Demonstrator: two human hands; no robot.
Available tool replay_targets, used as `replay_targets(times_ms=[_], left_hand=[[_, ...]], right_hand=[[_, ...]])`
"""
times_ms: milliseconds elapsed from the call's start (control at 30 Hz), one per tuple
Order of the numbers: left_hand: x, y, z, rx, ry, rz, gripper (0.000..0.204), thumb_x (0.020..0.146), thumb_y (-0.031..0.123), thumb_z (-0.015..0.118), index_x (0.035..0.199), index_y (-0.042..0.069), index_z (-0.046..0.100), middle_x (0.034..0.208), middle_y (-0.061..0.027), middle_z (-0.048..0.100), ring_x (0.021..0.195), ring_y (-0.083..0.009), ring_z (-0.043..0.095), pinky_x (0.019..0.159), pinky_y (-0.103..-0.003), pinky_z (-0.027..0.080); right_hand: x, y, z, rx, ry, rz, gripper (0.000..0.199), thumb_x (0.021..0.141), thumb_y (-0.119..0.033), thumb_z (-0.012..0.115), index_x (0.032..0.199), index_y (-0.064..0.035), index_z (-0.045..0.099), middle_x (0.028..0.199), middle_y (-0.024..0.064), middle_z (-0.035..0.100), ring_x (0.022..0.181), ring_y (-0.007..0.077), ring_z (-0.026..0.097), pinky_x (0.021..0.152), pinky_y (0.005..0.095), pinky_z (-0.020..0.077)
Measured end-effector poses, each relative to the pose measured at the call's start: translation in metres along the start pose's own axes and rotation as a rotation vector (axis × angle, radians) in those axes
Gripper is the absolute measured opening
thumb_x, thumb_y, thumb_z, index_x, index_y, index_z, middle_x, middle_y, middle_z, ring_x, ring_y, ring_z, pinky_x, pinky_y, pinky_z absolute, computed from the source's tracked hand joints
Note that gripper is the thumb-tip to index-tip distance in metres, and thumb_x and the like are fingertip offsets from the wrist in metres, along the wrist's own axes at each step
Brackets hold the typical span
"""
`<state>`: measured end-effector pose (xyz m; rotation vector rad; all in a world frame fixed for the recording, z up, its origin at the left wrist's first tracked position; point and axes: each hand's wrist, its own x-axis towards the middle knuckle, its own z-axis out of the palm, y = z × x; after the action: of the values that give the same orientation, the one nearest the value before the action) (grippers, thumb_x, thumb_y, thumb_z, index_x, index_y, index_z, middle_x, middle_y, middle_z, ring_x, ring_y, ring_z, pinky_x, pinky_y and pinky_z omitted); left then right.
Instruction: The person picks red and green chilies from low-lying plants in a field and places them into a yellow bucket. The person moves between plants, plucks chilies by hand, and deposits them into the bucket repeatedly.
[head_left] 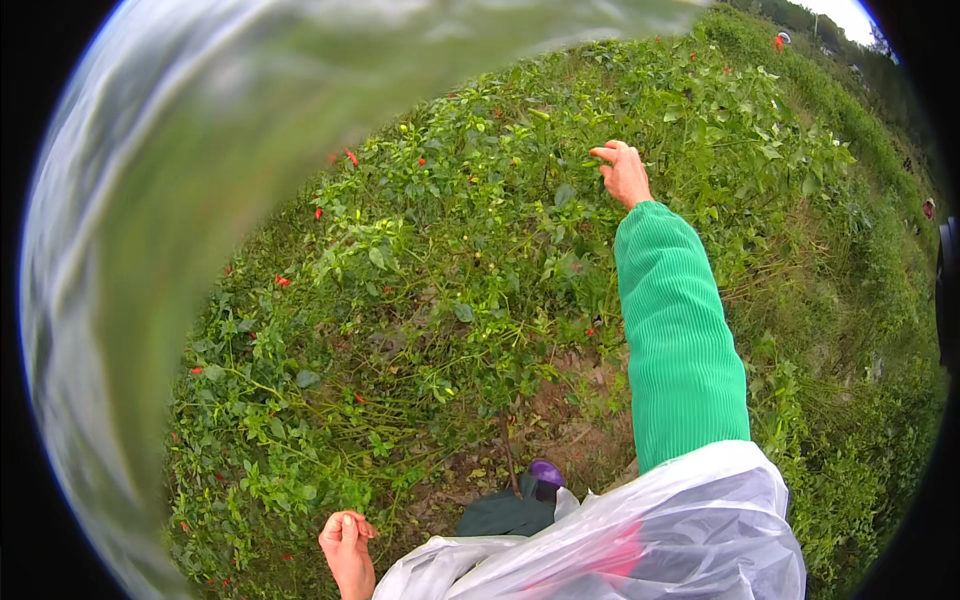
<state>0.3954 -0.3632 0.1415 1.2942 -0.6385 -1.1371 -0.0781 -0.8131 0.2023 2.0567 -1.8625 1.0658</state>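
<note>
My right hand (pixel 625 174) reaches out over the pepper plants (pixel 470 230), fingers apart and pointing left among the upper leaves. I see nothing held in it. Just beyond it to the left hangs a pale green pepper (pixel 540 114). Low in the view, my left hand (pixel 347 550) is closed, its thumb against the curled fingers. What it holds, if anything, is hidden. Small red peppers (pixel 283 281) dot the foliage on the left. A green ribbed sleeve (pixel 680 330) covers my right forearm, with clear plastic (pixel 690 520) around the upper arm and body.
A blurred transparent sheet (pixel 130 250) curves across the left and top, hiding part of the field. Bare soil (pixel 575 420) shows between plants near my purple shoe (pixel 546 472). Tall grass (pixel 850 300) grows along the right. Far off stands a person in red (pixel 780 42).
</note>
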Motion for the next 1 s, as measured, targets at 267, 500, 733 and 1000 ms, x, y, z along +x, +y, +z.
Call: replay_targets(times_ms=[267,500,733,1000], left_hand=[[0.054,-0.008,0.135,0.077,-0.118,0.04,0.019,0.092,0.016,0.056,0.084,-0.001,0.06,0.067,-0.003,0.055,0.062,-0.0111,0.051,0.059,-0.025,0.041],[0.121,-0.031,0.294,0.26,-0.377,0.164,0.014,0.09,0.01,0.057,0.097,0.0,0.062,0.07,0.0005,0.055,0.062,-0.0074,0.05,0.058,-0.022,0.041],[0.12,-0.051,0.41,0.075,-0.438,0.075,0.031,0.087,0.02,0.065,0.108,0.001,0.053,0.075,-0.0006,0.055,0.057,-0.0065,0.049,0.047,-0.021,0.036],[0.13,-0.063,0.42,-0.027,-0.447,-0.057,0.012,0.089,0.016,0.062,0.084,0.01,0.053,0.073,0.0011,0.055,0.059,-0.0066,0.047,0.05,-0.021,0.037]], right_hand=[[0.01,0.02,0.002,0.161,-0.186,-0.425,0.012,0.077,-0.01,0.066,0.088,-0.005,0.067,0.103,0.0092,0.056,0.095,0.0283,0.053,0.081,0.0381,0.0466],[-0.051,0.022,-0.02,0.518,-0.329,-0.465,0.01,0.079,-0.011,0.064,0.084,-0.0018,0.064,0.077,0.0131,0.058,0.077,0.0318,0.056,0.066,0.0419,0.0442],[-0.119,0.012,-0.049,0.551,-0.3,-0.448,0.014,0.078,-0.016,0.065,0.08,-0.0025,0.065,0.072,0.0117,0.056,0.074,0.0312,0.055,0.064,0.0419,0.0448],[-0.139,0.021,-0.059,0.476,-0.423,-0.419,0.016,0.083,-0.013,0.06,0.093,-0.0005,0.064,0.084,0.0141,0.055,0.084,0.0331,0.054,0.073,0.0424,0.0451]])
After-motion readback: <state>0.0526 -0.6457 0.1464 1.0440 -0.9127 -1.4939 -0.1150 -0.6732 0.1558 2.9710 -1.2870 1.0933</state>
